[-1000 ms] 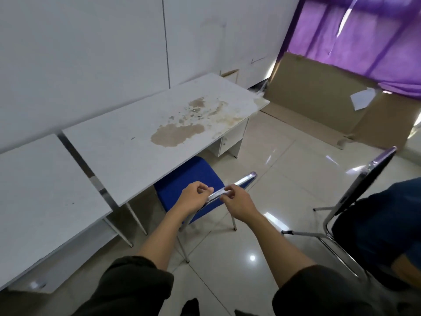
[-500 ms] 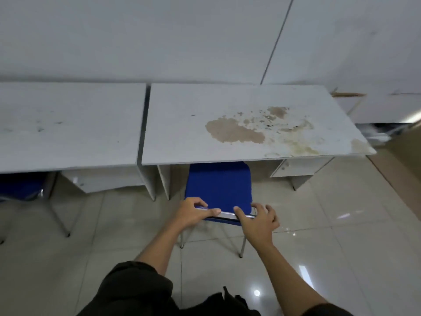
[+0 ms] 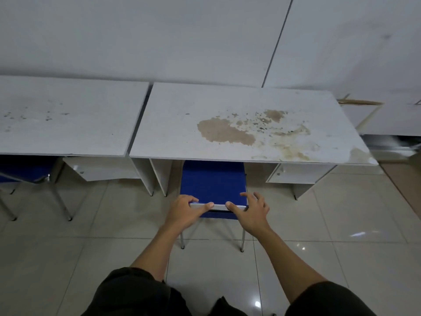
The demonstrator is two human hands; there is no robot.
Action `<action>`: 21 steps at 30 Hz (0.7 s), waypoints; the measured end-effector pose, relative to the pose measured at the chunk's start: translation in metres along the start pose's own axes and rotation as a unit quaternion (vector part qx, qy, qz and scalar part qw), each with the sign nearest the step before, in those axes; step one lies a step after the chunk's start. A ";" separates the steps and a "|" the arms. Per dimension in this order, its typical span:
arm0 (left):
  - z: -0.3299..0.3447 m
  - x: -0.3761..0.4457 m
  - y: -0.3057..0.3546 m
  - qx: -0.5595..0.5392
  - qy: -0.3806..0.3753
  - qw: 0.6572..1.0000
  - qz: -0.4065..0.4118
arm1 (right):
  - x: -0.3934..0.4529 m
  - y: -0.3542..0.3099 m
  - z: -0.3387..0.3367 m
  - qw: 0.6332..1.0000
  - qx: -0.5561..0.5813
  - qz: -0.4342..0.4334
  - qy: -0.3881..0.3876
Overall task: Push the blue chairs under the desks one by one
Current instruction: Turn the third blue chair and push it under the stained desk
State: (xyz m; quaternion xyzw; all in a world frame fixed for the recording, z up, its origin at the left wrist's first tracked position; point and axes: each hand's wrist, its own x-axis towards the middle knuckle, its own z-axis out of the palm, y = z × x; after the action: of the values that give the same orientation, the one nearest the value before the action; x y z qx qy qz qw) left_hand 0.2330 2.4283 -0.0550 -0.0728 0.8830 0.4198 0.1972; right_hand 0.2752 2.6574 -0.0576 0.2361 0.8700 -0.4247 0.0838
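Note:
A blue chair (image 3: 213, 181) stands partly under the stained white desk (image 3: 246, 124), its seat front hidden by the desktop. My left hand (image 3: 185, 212) grips the left part of the chair's silver top rail, fingers curled over it. At the rail's right part my right hand (image 3: 250, 210) touches it with thumb and palm, its fingers spread and lifted. A second blue chair (image 3: 25, 168) sits under the left white desk (image 3: 68, 117), mostly hidden.
The desks stand side by side against a white wall. Drawer units (image 3: 293, 174) hang under each desk beside the chair gap. Glossy beige tiled floor (image 3: 341, 224) lies around me. A brown board (image 3: 403, 183) lies on the floor at the right edge.
The view has swung to face the desk squarely. The chair has slid further under the stained desk. My right hand's fingers have loosened and spread off the rail.

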 end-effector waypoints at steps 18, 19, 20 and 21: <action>-0.003 0.044 0.010 -0.013 0.042 0.998 -0.037 | 0.032 -0.010 -0.005 0.989 0.121 0.076 -0.026; -0.007 0.051 0.010 -0.014 0.039 0.999 -0.035 | 0.036 -0.015 -0.004 0.989 0.122 0.077 -0.027; -0.010 0.057 0.010 -0.016 0.037 0.999 -0.034 | 0.039 -0.018 -0.002 0.989 0.122 0.079 -0.028; -0.013 0.061 0.010 -0.017 0.036 0.999 -0.033 | 0.042 -0.021 -0.001 0.989 0.120 0.081 -0.030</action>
State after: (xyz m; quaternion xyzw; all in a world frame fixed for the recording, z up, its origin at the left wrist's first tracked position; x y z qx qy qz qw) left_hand 0.1705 2.4268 -0.0657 -0.1200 0.8793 0.4254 0.1772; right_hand 0.2283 2.6613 -0.0569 0.3012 0.7880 -0.5244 0.1155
